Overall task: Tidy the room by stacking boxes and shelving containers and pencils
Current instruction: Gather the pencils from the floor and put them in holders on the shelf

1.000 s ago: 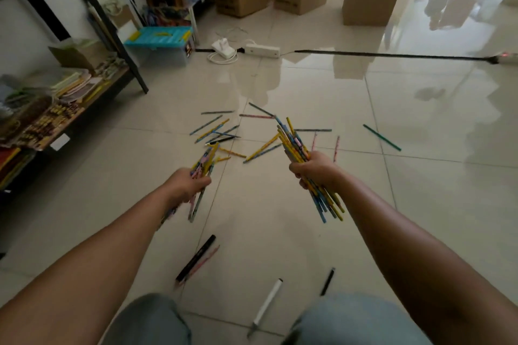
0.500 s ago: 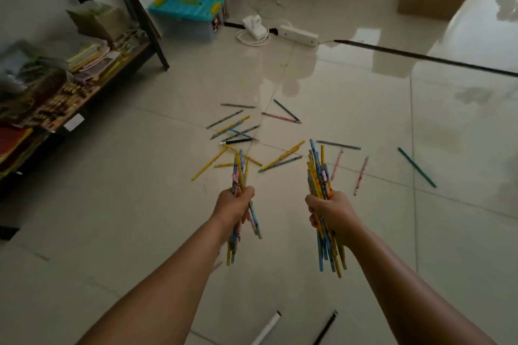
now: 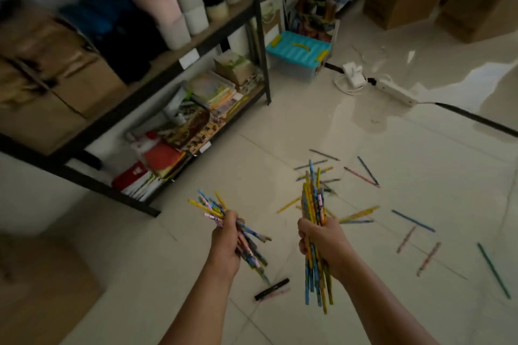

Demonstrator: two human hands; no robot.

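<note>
Pencils fill both fists: the left hand (image 3: pixel 227 241) has its fingers clamped round a splayed bundle (image 3: pixel 208 209) at lower centre, the right hand (image 3: pixel 322 239) grips a taller upright bundle (image 3: pixel 313 202) beside it. Since a second ago the view has swung left, bringing the black metal shelf (image 3: pixel 157 64) into the upper left, so the person seems to be turning to shelve these. Loose pencils (image 3: pixel 358 214) remain scattered on the tiled floor (image 3: pixel 364 131) at right, so gathering looks unfinished.

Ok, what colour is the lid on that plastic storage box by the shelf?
Turquoise lid with yellow handle and latches, on a clear box; head view.
</note>
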